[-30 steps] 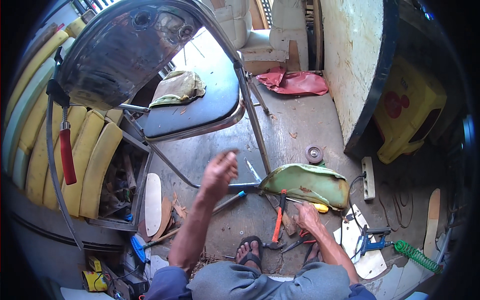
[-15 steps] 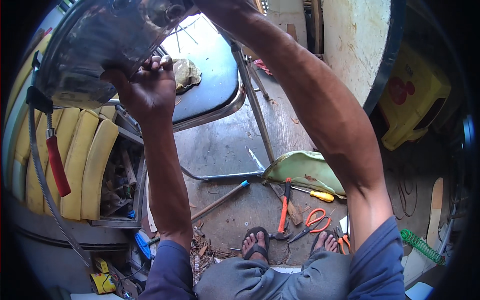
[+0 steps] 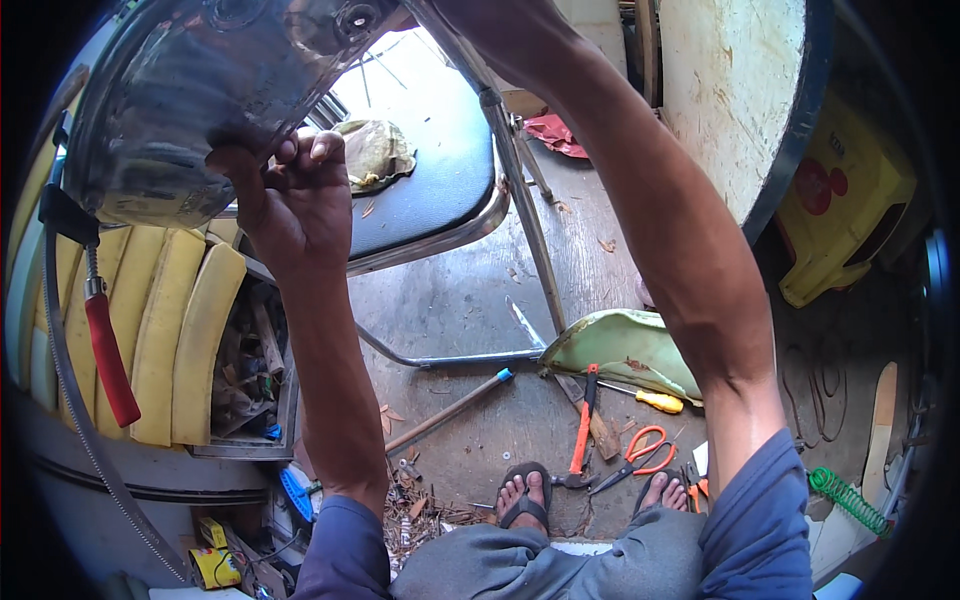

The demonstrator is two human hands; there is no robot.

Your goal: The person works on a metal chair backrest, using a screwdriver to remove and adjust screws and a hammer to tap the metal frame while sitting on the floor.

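A dark, glossy curved panel [image 3: 160,120] with round fittings near its upper edge fills the upper left. My left hand [image 3: 300,195] is closed on its edge, thumb against the near face and fingers curled behind. At the panel's left side sits a bar clamp with a red handle [image 3: 112,355]. My right arm [image 3: 650,190] reaches up to the top edge, where the hand passes out of sight. Beyond the panel stands a metal-framed chair with a blue seat [image 3: 440,170], a crumpled cloth [image 3: 375,155] lying on it.
Yellow pads [image 3: 160,330] stand beside a box of scraps at left. On the floor lie a hammer [image 3: 583,425], orange-handled scissors [image 3: 640,455], a yellow screwdriver [image 3: 658,402], a pale green curved cover [image 3: 630,345] and a stick [image 3: 450,408]. A white board [image 3: 735,90] stands at upper right.
The floor, chair and tools have shifted slightly right in the picture. More of a red wrapper shows by the chair leg. My left hand keeps its hold on the panel.
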